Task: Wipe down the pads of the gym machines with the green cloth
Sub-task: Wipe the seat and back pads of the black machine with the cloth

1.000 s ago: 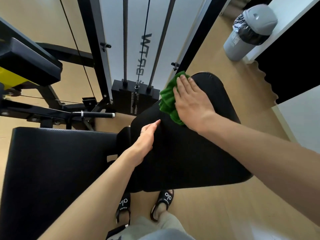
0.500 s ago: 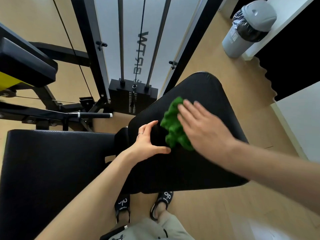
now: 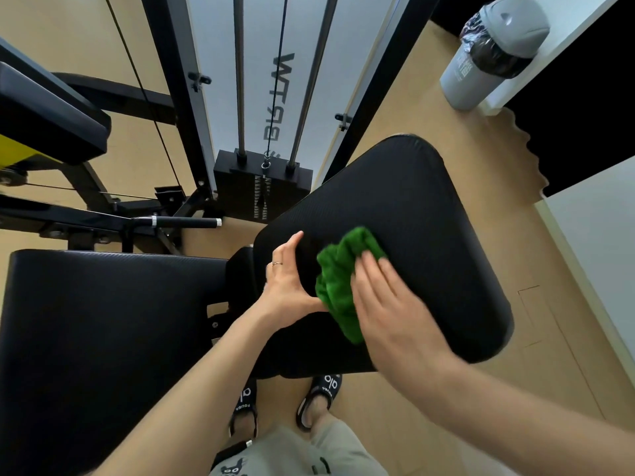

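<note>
A crumpled green cloth (image 3: pixel 340 283) lies on the black seat pad (image 3: pixel 422 228) in the middle of the view. My right hand (image 3: pixel 391 307) presses flat on the cloth with straight fingers, covering its right side. My left hand (image 3: pixel 288 280) rests on the pad's left edge beside the cloth, thumb spread toward it, a ring on one finger. A second, larger black pad (image 3: pixel 103 331) lies to the left, joined behind my left forearm.
The weight stack (image 3: pixel 263 187) and guide rods stand just beyond the pads. A black handle bar (image 3: pixel 185 222) juts out at left, below another dark pad (image 3: pixel 51 121). A grey bin (image 3: pixel 494 49) stands far right. My sandalled feet (image 3: pixel 285 400) are under the seat pad.
My right hand has dragged the green cloth from the pad's far end toward me and to the left. My left hand has spread its thumb and stayed on the pad's edge.
</note>
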